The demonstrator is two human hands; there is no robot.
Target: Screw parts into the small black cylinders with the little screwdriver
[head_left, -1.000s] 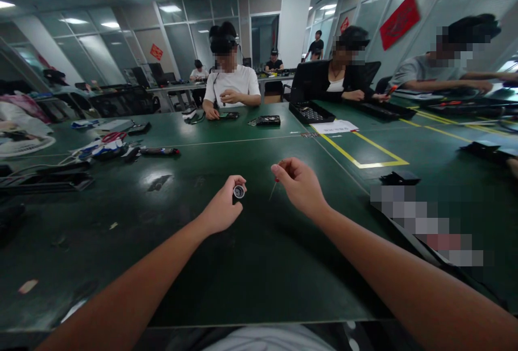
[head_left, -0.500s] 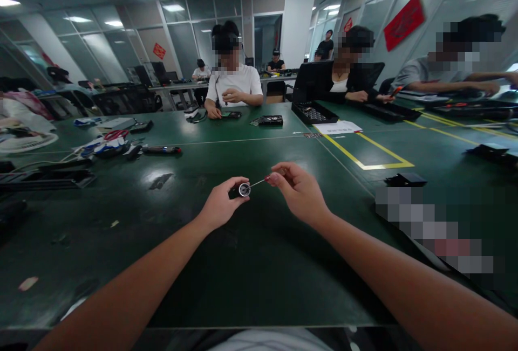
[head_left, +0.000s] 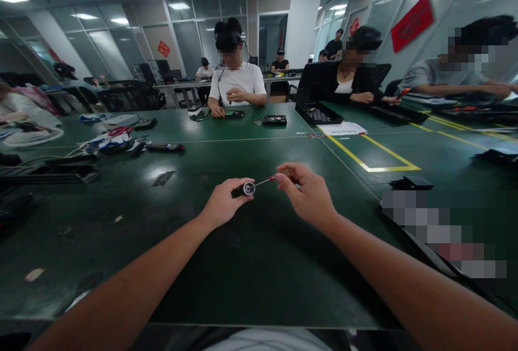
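Note:
Between thumb and fingers, my left hand (head_left: 225, 201) grips a small black cylindrical part (head_left: 249, 188) with a silvery ring at its open end, which faces me. My right hand (head_left: 308, 189) is closed on the handle of a screwdriver (head_left: 265, 181), red near its base with a thin metal shaft. The shaft slants down to the left and its tip reaches the cylinder's open end. How deep the tip sits inside I cannot tell. Both hands are held above the green table (head_left: 251, 265).
At the left lie a dark pen-shaped tool (head_left: 165, 147), red scissors (head_left: 120, 131) and a black tray-like frame (head_left: 52, 172). A black box (head_left: 318, 113) and white paper (head_left: 343, 128) are ahead right. A black part (head_left: 411, 183) lies by my right arm. Co-workers sit across the table.
The whole view has shifted slightly, so everything appears a little further right. Both hands keep their grips, and the screwdriver tip stays at the cylinder's open end.

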